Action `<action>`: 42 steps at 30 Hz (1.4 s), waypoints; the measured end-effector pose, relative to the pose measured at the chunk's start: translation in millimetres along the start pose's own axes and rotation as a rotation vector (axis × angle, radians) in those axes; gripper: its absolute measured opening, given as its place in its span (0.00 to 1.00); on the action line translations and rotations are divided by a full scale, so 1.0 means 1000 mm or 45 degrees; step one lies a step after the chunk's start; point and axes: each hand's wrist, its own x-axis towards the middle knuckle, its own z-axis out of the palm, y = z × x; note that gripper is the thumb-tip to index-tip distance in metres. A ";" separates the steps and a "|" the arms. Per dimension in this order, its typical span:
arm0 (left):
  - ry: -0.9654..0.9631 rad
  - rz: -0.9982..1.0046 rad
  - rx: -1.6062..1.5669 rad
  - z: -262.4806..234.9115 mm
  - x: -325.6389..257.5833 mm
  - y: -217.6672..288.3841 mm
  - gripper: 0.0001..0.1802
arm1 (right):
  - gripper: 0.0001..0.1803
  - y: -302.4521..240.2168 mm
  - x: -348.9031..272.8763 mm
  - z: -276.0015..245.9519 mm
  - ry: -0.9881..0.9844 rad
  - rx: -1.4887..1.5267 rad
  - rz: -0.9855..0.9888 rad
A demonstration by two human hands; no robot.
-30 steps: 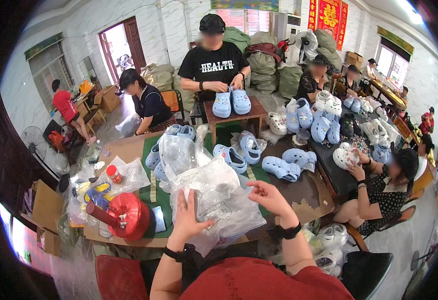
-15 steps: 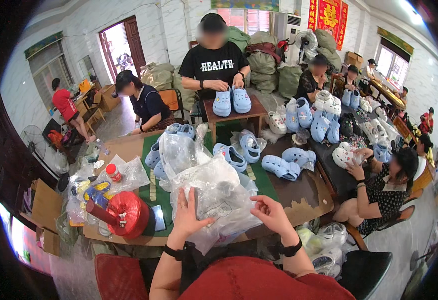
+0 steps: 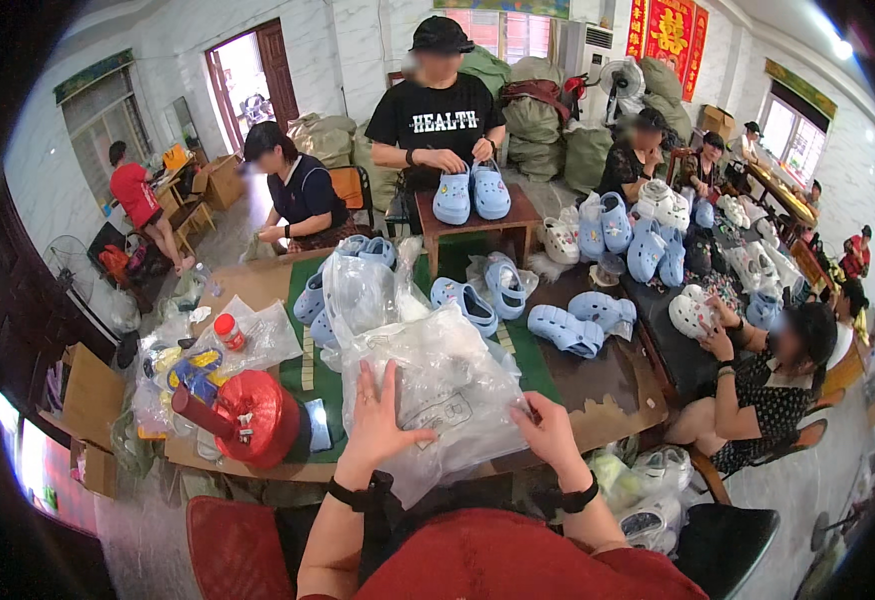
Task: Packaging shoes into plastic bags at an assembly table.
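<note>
A clear plastic bag (image 3: 448, 385) lies spread over the near edge of the table in front of me. My left hand (image 3: 382, 422) rests on its left side with fingers and thumb spread. At the bag's right edge, the thumb and fingers of my right hand (image 3: 550, 436) close on the plastic. Light blue clogs wrapped in clear plastic (image 3: 353, 290) stand just beyond the bag. Past it to the right sits an unwrapped blue clog (image 3: 465, 305), beside another blue clog (image 3: 505, 286) partly in plastic.
Left of the bag are a red round container with a handle (image 3: 261, 418), a phone (image 3: 319, 425) and a red-capped jar (image 3: 228, 332). A pair of blue clogs (image 3: 580, 326) lies to the right. A person across the table handles clogs on a small wooden stand (image 3: 478, 232).
My right hand has moved onto the bag's right edge and closed there. The bag now lies more spread out. My left hand stays spread on it.
</note>
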 end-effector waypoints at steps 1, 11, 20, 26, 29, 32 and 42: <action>0.042 0.042 -0.036 -0.001 0.001 -0.001 0.74 | 0.15 -0.001 0.001 0.000 0.032 0.176 -0.021; 0.373 0.194 -0.045 -0.021 0.022 0.015 0.61 | 0.14 0.017 0.015 0.016 0.034 0.824 0.155; 0.019 0.492 -0.018 -0.010 -0.045 0.050 0.55 | 0.15 0.006 0.024 0.021 0.114 1.289 0.276; 0.087 0.468 0.118 0.021 -0.050 0.018 0.43 | 0.16 0.014 0.030 0.009 -0.048 1.233 0.259; 0.072 0.477 -0.282 0.003 -0.050 0.017 0.34 | 0.16 -0.001 0.030 -0.006 -0.038 1.434 0.341; 0.223 0.522 -0.487 -0.015 -0.049 0.012 0.24 | 0.17 -0.001 0.030 -0.019 0.013 1.578 0.346; 0.593 0.344 -0.211 -0.032 -0.038 0.000 0.12 | 0.30 -0.016 0.025 -0.019 -0.137 1.588 0.148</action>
